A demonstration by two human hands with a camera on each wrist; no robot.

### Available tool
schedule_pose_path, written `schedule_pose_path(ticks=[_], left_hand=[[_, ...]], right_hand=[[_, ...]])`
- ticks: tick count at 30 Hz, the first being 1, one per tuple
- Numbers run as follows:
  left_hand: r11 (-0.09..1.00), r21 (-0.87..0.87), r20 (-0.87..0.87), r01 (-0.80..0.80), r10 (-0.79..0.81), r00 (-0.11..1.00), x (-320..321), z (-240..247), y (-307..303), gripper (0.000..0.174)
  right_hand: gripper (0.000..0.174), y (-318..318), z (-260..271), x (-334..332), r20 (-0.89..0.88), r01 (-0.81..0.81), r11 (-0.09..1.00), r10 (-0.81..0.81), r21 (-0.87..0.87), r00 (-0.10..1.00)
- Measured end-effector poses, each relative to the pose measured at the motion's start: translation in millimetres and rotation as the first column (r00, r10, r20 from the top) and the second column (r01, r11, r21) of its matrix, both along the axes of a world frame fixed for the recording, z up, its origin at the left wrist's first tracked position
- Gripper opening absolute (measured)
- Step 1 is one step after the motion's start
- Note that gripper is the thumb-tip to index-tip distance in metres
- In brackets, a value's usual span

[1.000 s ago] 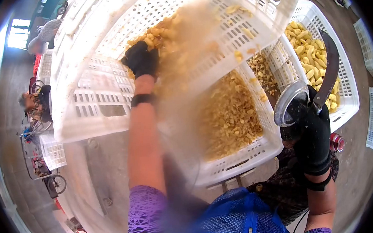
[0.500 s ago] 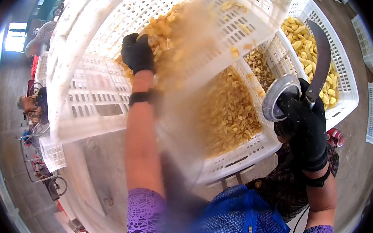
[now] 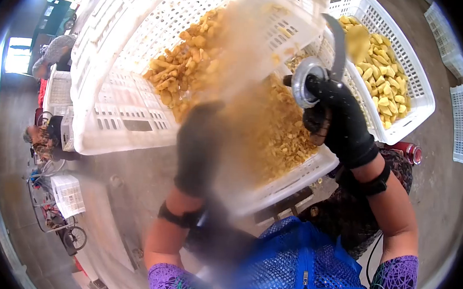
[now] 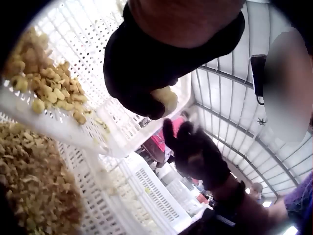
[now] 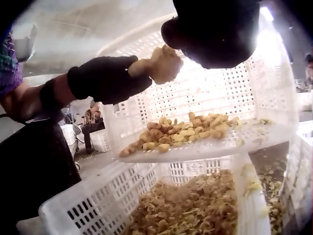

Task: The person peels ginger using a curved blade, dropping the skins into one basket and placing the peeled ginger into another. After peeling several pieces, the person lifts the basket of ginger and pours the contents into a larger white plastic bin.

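My black-gloved left hand (image 3: 199,147), blurred in the head view, pinches a knobby, pale yellow root piece (image 5: 157,64); the same piece (image 4: 166,98) shows beyond its fingertips in the left wrist view. My right hand (image 3: 343,117), also gloved, grips a knife with a curved blade (image 3: 335,47), and a round, metal-rimmed piece (image 3: 305,82) sits at its fingers. Beside the left hand, a tilted white crate (image 3: 110,144) contains brownish-yellow roots (image 3: 174,81). Below it, a lower crate (image 3: 294,173) contains peelings (image 3: 288,140).
At the right, a white crate (image 3: 425,104) holds smooth yellow pieces (image 3: 386,75); a blurred yellow piece (image 3: 358,43) overlaps its near side. A red can (image 3: 411,153) lies by my leg. A seated person (image 3: 46,139) and a parked cart (image 3: 50,207) are at the left.
My left hand has come out of the tilted crate, back toward my body, with a root piece in it. My right hand has moved left with the knife. A blurred yellow piece newly shows above the right crate.
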State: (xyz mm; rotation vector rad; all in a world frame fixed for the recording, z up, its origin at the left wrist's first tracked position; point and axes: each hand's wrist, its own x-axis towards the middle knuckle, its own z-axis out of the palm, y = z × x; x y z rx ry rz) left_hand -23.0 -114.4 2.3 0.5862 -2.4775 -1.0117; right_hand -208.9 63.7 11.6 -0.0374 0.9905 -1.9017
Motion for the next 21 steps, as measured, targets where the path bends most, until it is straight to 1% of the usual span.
schedule_pose_path(ticks=[1, 2, 3, 4, 6, 7, 8, 9, 10, 11, 12, 13, 14, 16, 17, 18, 19, 21], left_hand=[[1.0, 0.006, -0.001, 0.001, -0.001, 1.0, 2.1, 8.7, 14.7, 0.008], [0.977, -0.196, 0.051, 0.088, -0.079, 0.996, 2.3, 19.4, 32.0, 0.006], [0.906, -0.384, 0.117, 0.175, -0.141, 0.983, 2.6, 25.1, 43.5, 0.007], [0.911, -0.377, 0.115, 0.168, -0.134, 0.984, 6.9, 19.9, 47.1, 0.007], [0.949, -0.231, -0.013, 0.215, -0.224, 0.974, 13.9, 10.6, 50.9, 0.01], [0.953, -0.217, -0.012, 0.213, -0.221, 0.975, 17.2, 11.7, 53.5, 0.01], [0.985, 0.071, 0.051, 0.159, -0.163, 0.985, 19.7, 15.9, 56.6, 0.015], [0.936, 0.346, 0.128, 0.073, -0.124, 0.984, 21.5, 18.5, 58.6, 0.02], [0.933, 0.353, 0.13, 0.069, -0.122, 0.984, 22.5, 16.2, 56.4, 0.02], [0.976, 0.141, 0.073, 0.164, -0.175, 0.982, 22.4, 13.2, 51.1, 0.023], [0.967, -0.083, 0.03, 0.24, -0.239, 0.971, 23.5, 10.0, 47.3, 0.026], [0.968, -0.078, 0.031, 0.237, -0.235, 0.972, 26.0, 4.0, 46.5, 0.026], [0.964, -0.079, 0.02, 0.252, -0.251, 0.968, 27.9, -4.6, 46.9, 0.025], [0.961, -0.073, 0.005, 0.265, -0.265, 0.964, 32.7, -12.2, 47.2, 0.025], [0.934, 0.073, 0.047, 0.35, -0.354, 0.934, 37.1, -12.5, 46.3, 0.024], [0.882, 0.219, 0.074, 0.418, -0.442, 0.894, 40.4, -13.3, 45.7, 0.024], [0.884, 0.22, 0.072, 0.413, -0.437, 0.896, 42.4, -24.8, 46.1, 0.024], [0.894, -0.032, 0.13, 0.447, -0.44, 0.888, 42.2, -55.4, 51.1, 0.029]], right_hand=[[0.025, -7.1, 7.0, 6.4, 0.005, -0.05, 0.999, 0.05, -0.019, 0.999], [0.031, -10.1, 10.4, 9.7, 0.01, -0.101, 0.994, 0.101, -0.037, 0.995], [0.041, -13.4, -0.8, 10.8, -0.195, -0.215, 0.975, 0.222, 0.059, 0.955], [0.041, -10.8, -7.9, 14.0, -0.194, -0.222, 0.973, 0.231, 0.067, 0.953], [0.047, -12.2, -8.8, 23.7, -0.036, -0.211, 0.977, 0.21, -0.029, 0.977], [0.05, -12.1, -7.6, 28.6, 0.048, -0.193, 0.979, 0.197, -0.071, 0.979], [0.05, -10.3, -12.5, 26.6, 0.056, -0.194, 0.979, 0.197, -0.058, 0.979], [0.041, -10.2, -16.9, 20.0, 0.12, -0.292, 0.918, 0.333, -0.268, 0.935], [0.033, -11.2, -19.5, 17.6, 0.15, -0.355, 0.805, 0.472, -0.475, 0.869], [0.033, -11.3, -20.7, 22.1, 0.156, -0.357, 0.806, 0.475, -0.473, 0.866], [0.044, -14.9, -12.1, 29.6, 0.071, -0.334, 0.903, 0.365, -0.272, 0.928], [0.056, -17.2, -7.7, 34.5, -0.042, -0.267, 0.961, 0.265, -0.066, 0.963], [0.056, -18.0, -11.6, 33.7, -0.04, -0.269, 0.961, 0.267, -0.061, 0.963], [0.055, -17.4, -24.0, 29.4, -0.105, -0.386, 0.9, 0.372, -0.201, 0.922], [0.055, -16.2, -27.0, 30.5, -0.103, -0.39, 0.899, 0.377, -0.197, 0.92], [0.052, -15.9, -29.6, 31.6, -0.204, -0.391, 0.91, 0.36, -0.139, 0.91], [0.048, -15.4, -32.0, 32.4, -0.305, -0.384, 0.92, 0.343, -0.084, 0.888], [0.042, -12.4, -35.1, 32.3, -0.495, -0.348, 0.937, 0.313, 0.023, 0.81]])
